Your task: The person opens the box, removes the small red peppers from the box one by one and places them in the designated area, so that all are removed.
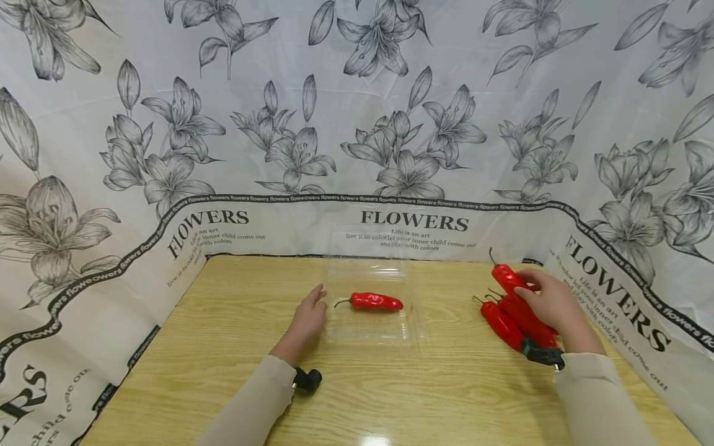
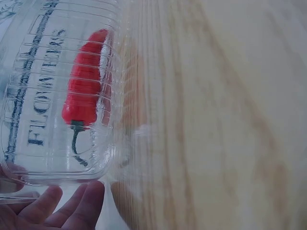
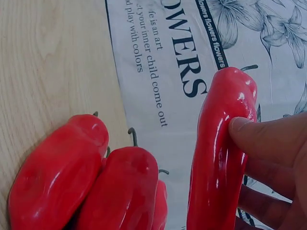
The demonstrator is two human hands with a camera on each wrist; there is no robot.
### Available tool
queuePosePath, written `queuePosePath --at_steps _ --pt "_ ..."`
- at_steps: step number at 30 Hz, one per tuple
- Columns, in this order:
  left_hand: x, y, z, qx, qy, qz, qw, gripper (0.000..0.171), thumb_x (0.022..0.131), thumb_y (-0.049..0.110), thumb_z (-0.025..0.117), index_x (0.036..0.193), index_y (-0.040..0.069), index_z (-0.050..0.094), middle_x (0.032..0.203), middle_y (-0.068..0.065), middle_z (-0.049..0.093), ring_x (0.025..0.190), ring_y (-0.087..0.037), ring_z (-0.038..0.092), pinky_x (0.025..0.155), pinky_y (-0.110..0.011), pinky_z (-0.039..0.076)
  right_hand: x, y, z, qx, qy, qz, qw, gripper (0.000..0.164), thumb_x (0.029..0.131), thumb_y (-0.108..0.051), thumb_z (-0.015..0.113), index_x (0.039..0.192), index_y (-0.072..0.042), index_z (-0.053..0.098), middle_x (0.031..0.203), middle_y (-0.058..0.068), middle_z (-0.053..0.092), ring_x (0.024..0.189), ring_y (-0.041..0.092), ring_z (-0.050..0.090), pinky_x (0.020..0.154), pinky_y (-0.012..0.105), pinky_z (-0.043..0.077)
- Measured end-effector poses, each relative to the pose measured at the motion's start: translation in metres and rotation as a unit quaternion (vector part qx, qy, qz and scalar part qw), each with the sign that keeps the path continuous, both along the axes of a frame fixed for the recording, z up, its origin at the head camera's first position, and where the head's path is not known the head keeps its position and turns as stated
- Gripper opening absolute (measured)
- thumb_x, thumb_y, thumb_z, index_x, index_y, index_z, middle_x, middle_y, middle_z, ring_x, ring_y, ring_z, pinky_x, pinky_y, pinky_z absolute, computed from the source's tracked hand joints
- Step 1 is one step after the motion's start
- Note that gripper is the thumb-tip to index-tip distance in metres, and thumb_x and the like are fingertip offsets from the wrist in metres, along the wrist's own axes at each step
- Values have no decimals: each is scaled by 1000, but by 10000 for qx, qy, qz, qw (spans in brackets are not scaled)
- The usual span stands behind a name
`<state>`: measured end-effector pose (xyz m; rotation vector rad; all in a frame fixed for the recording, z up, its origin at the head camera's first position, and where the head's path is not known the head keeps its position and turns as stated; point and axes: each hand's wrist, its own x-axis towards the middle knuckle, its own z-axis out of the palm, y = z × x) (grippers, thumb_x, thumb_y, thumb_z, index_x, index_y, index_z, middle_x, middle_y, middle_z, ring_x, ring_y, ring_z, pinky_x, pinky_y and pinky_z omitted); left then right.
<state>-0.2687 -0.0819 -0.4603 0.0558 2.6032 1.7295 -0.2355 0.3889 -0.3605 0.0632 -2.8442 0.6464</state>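
Note:
A clear plastic clamshell box stands open on the table, its lid raised at the back. One red chili pepper lies inside, its stem pointing left. My left hand is at the box's left side; in the left wrist view its fingers rest against the end wall. Over at the right, my right hand pinches another red chili pepper between thumb and fingers, stem up. This one is held above a pile of red chili peppers, partly hidden by the hand and wrist camera.
The wood-grain table is enclosed at the back and sides by white cloth with flower prints and lettering. Black wrist cameras are strapped to both wrists.

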Motion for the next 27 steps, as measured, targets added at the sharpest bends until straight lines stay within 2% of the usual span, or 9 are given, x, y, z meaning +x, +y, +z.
queuePosePath --at_steps 7,14,27 --pt "1 0 0 82 -38 -16 10000 56 101 17 35 155 15 25 153 -8 41 146 -31 26 113 -54 27 1 9 0 -31 -216 -185 9996 51 98 -29 56 137 1 47 128 32 53 110 48 51 85 59 44" --pt "2 1 1 55 -53 4 10000 56 101 17 35 155 16 24 153 -7 41 147 -31 24 116 -56 22 -1 15 -5 -4 -342 -287 9990 49 96 -23 58 136 4 47 129 34 52 110 49 52 86 59 45" --pt "1 1 -1 15 6 -2 10000 55 100 16 35 155 14 25 153 -8 41 147 -32 25 116 -56 22 -4 27 -18 199 -367 -392 9984 46 96 -17 57 132 9 47 127 36 52 106 49 54 83 58 47"
